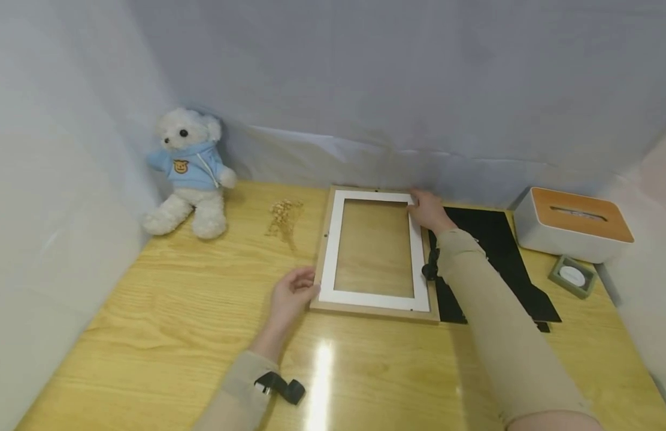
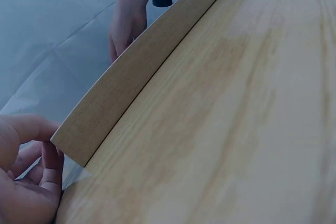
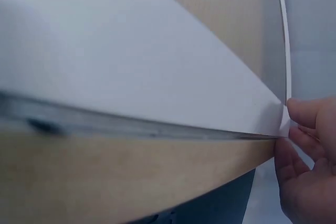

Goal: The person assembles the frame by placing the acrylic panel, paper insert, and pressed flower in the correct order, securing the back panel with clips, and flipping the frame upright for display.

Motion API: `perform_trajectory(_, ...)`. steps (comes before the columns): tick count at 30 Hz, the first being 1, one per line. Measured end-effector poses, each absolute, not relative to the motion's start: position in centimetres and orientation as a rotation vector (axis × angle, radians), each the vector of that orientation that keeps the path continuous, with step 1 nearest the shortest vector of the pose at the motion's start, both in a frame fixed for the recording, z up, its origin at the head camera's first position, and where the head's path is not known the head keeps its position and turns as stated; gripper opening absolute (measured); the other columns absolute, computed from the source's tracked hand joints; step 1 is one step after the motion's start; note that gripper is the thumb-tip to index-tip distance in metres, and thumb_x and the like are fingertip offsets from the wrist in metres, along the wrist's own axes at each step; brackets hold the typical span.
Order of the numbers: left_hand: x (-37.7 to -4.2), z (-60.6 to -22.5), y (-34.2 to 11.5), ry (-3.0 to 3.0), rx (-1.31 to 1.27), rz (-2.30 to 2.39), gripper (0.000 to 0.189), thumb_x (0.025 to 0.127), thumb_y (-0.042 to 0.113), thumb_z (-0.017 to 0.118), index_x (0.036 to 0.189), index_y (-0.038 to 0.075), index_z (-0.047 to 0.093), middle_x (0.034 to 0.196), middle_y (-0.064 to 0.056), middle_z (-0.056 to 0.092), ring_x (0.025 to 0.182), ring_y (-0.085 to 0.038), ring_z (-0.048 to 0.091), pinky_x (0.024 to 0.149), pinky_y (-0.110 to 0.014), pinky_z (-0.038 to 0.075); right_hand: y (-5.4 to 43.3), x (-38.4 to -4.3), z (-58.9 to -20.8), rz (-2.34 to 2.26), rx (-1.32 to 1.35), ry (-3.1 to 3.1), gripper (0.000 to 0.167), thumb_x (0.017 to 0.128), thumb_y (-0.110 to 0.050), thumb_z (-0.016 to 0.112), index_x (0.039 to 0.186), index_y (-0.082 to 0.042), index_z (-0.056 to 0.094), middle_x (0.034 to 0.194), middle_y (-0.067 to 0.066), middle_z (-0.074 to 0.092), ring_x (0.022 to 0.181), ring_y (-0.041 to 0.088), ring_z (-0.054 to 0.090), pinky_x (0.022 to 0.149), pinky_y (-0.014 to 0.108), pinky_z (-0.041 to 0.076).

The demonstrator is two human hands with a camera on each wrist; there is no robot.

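A wooden picture frame [image 1: 376,313] lies on the table with a white mat [image 1: 373,299] set inside it; wood grain shows through the mat's opening. Small dark tabs dot the frame's inner edge. My left hand [image 1: 293,294] holds the near left corner, and in the left wrist view its curled fingers [image 2: 51,169] lie against the wooden side. At the far right corner, my right hand [image 1: 429,211] grips the frame, one digit at the mat's corner and another finger [image 3: 286,158] against the wood.
A black backing board [image 1: 484,239] lies right of the frame, partly under my right arm. Farther right are a tissue box [image 1: 572,224] and a small green tray [image 1: 572,276] with a white disc. Left are dried flowers [image 1: 284,218] and a teddy bear [image 1: 190,173]. A grey curtain hangs behind.
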State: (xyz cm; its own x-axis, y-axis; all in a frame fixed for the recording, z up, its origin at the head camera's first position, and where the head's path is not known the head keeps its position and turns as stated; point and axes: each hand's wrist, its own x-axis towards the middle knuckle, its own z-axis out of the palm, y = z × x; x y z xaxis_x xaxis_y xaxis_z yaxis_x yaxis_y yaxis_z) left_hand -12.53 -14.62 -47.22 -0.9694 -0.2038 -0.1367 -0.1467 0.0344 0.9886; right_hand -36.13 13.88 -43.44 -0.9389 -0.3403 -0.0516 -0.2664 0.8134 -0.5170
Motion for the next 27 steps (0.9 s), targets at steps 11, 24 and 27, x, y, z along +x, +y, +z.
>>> perform_trajectory(11, -12.8, -48.3, -14.7, -2.202, 0.362, -2.091, 0.04, 0.08, -0.005, 0.07, 0.119, 0.002, 0.062, 0.107, -0.014, 0.062, 0.094, -0.021, 0.057, 0.081, -0.024, 0.052, 13.7, -37.1, -43.8, -0.628, -0.462, 2.891, 0.045, 0.099, -0.015, 0.048, 0.138, 0.008, 0.041, 0.142, 0.031, 0.029, 0.133, 0.045, 0.023, 0.109, 0.057, 0.018)
perform_trajectory(24, -12.8, -48.3, -14.8, -2.222, 0.339, -2.089, 0.04, 0.081, -0.003, 0.07, 0.119, 0.002, 0.062, 0.109, -0.014, 0.062, 0.097, -0.022, 0.057, 0.084, -0.023, 0.051, 14.5, -36.5, -44.5, -0.644, -0.592, 2.895, 0.042, 0.097, -0.012, 0.051, 0.133, 0.01, 0.048, 0.14, 0.03, 0.035, 0.132, 0.044, 0.028, 0.11, 0.056, 0.018)
perform_trajectory(27, -12.7, -48.2, -14.8, -2.217, 0.341, -2.089, 0.04, 0.08, -0.003, 0.07, 0.119, 0.002, 0.062, 0.109, -0.013, 0.062, 0.097, -0.022, 0.057, 0.084, -0.024, 0.051, 14.6, -36.3, -44.6, -0.651, -0.607, 2.881, 0.046, 0.098, -0.013, 0.052, 0.135, 0.011, 0.044, 0.143, 0.029, 0.035, 0.134, 0.043, 0.028, 0.111, 0.054, 0.02)
